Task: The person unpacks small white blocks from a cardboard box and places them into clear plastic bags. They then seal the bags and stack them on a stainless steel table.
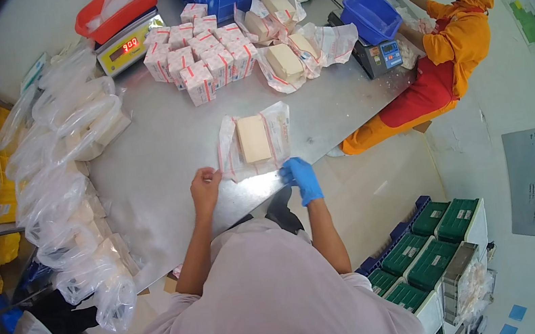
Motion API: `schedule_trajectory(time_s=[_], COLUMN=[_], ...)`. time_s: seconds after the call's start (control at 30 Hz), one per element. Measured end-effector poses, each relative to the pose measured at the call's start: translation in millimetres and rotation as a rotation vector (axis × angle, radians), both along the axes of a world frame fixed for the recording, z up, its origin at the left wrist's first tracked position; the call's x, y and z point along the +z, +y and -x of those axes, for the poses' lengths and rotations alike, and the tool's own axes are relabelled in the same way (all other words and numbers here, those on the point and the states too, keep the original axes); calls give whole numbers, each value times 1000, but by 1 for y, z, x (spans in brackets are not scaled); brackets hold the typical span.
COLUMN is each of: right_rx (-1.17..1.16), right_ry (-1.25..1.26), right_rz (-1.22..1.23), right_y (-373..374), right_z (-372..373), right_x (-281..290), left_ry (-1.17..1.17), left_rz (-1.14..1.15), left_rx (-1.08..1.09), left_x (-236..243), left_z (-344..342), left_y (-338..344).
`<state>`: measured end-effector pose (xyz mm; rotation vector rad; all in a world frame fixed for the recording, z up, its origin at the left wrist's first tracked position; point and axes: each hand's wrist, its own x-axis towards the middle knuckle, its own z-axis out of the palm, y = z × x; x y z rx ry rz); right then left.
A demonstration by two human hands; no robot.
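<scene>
In front of me a pale, cream-coloured block [253,139] lies on an opened sheet of white wrapping paper [229,150] with red print. My bare left hand [205,188] is closed at the sheet's near left corner, fingertips pinching its edge. At the near right corner, my right hand [302,178] in a blue glove has its fingers bent together on the paper, partly hiding one another. Farther off, several wrapped blocks [199,81] stand in a tight group. To their right, unwrapped blocks [283,62] rest on opened papers.
Bagged blocks [67,154] line the metal table's [159,127] left side. A scale [127,46] carries a red tray [115,10]; another scale [381,57] holds a blue bin [371,16]. A co-worker in orange [450,52] stands at the far right. Green-topped crates [431,263] stand behind right.
</scene>
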<state>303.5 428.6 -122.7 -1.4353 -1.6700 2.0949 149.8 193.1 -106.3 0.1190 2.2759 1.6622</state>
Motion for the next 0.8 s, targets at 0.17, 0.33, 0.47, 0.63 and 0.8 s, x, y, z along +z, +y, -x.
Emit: schedule_trajectory(time_s=[0.17,0.33,0.47,0.63,0.8], right_rx=[-46,158,82,174,367], right_ry=[27,-157,-144,293,365], right_rz=[-413,-596,-504,218,23], right_y=[12,65,69,45,41], right_z=[49,111,108,82,50], right_x=[48,5,-2,48,43], left_ry=[-109,77,102,-360,-427], left_rz=[-154,271,220,-97,-60], left_rx=[16,-108,91,-9,-78], left_x=[17,-21,-42,15,15], left_z=[48,97,95,41,-1], left_y=[44,82,69,68,100])
